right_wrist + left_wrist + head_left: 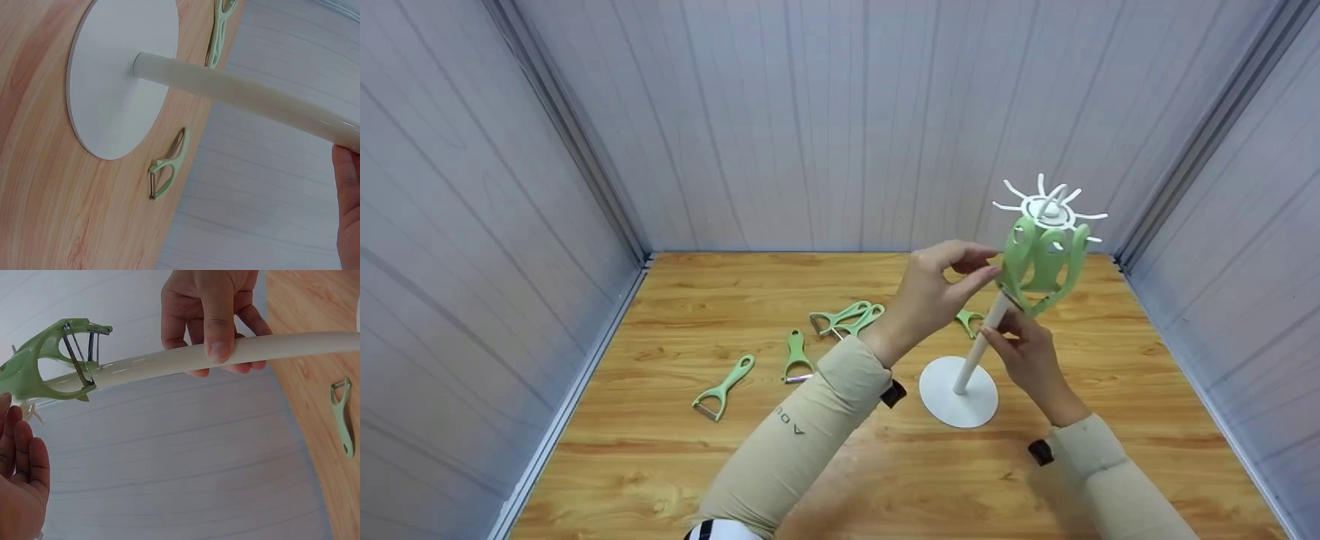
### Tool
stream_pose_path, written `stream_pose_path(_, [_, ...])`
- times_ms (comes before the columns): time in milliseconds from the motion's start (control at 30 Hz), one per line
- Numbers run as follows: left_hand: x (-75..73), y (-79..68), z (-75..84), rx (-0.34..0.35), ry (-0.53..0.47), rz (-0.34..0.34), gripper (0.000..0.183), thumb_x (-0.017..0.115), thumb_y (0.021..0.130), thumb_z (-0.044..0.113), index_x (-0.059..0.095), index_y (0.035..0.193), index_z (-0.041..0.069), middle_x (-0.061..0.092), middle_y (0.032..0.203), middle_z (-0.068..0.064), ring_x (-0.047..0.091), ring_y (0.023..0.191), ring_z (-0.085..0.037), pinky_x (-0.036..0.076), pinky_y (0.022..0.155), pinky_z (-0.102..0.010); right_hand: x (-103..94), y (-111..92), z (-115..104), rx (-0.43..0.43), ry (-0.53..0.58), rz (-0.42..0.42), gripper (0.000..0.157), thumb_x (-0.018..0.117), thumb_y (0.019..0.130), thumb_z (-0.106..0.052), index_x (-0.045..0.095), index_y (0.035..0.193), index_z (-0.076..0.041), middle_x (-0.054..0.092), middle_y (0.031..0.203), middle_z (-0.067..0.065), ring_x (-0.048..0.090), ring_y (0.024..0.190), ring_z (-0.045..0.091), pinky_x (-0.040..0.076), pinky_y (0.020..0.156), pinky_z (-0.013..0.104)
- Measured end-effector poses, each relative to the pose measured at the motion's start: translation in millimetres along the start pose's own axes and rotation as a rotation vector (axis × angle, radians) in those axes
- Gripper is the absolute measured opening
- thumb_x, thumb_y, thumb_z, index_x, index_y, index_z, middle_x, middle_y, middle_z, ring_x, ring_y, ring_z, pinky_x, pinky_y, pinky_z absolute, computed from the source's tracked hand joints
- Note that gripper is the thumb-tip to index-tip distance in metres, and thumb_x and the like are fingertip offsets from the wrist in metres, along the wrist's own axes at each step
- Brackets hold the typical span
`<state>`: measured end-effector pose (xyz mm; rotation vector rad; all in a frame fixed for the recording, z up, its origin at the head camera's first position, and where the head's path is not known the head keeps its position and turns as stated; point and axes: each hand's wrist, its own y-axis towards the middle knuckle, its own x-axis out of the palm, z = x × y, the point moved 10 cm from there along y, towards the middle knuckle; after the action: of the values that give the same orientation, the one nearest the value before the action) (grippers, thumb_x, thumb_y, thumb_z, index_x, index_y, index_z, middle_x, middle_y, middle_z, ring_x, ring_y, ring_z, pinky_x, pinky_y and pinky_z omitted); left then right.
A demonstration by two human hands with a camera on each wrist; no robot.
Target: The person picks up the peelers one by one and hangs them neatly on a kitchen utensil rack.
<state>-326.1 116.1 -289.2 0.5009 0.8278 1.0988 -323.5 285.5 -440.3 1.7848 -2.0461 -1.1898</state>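
Observation:
A white stand with a round base [939, 391], an upright pole [976, 352] and a hooked top [1048, 211] stands at the right of the table. Several green peelers [1046, 262] hang from its hooks, blades down. My left hand [934, 289] pinches the edge of the leftmost hanging peeler [1014, 251] between thumb and fingers. In the left wrist view, those peelers [34, 371] partly hide the hooks. Below them, my right hand [1030, 364] grips the pole [152, 364] with its thumb across it.
Left of the base lie several loose green peelers, among them one at far left [725, 388] and one upright-lying peeler [796, 354]. Another peeler [968, 321] lies behind the pole. Pale panel walls [825, 127] enclose the wooden table [660, 480].

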Motion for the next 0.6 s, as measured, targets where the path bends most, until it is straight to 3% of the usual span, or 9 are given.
stream_pose_path(167, [4.7, 0.6, -3.9, -0.025, -0.010, -0.012, 0.026, 0.078, 0.101, 0.011, 0.076, 0.122, -0.004, 0.076, 0.112, -0.016, 0.072, 0.106, -0.030, 0.061, 0.096, -0.030, 1.3, 1.4, -1.0, -0.007, 0.010, -0.008, 0.022, 0.074, 0.095, 0.015, 0.065, 0.115, 0.011, 0.073, 0.096, 0.024, 0.070, 0.092, -0.008, 0.060, 0.077, 0.011])
stream_pose_path(367, [1.2, -3.1, -12.0, -0.056, -0.003, -0.008, 0.029, 0.079, 0.101, 0.013, 0.073, 0.125, -0.003, 0.075, 0.120, -0.017, 0.071, 0.111, -0.028, 0.059, 0.097, -0.027, 2.2, 0.6, -0.8, -0.027, 0.006, -0.014, 0.020, 0.073, 0.095, 0.016, 0.065, 0.111, 0.009, 0.074, 0.094, 0.024, 0.069, 0.090, -0.008, 0.060, 0.076, 0.010])
stream_pose_path(600, [-10.0, -10.4, -26.2, -0.081, 0.007, -0.003, 0.029, 0.080, 0.101, 0.013, 0.073, 0.124, -0.003, 0.075, 0.120, -0.017, 0.071, 0.112, -0.030, 0.062, 0.097, -0.035, 1.0, 0.8, -0.3, -0.020, -0.005, -0.020, 0.022, 0.072, 0.097, 0.013, 0.065, 0.117, 0.009, 0.074, 0.096, 0.025, 0.069, 0.091, -0.007, 0.060, 0.076, 0.011])
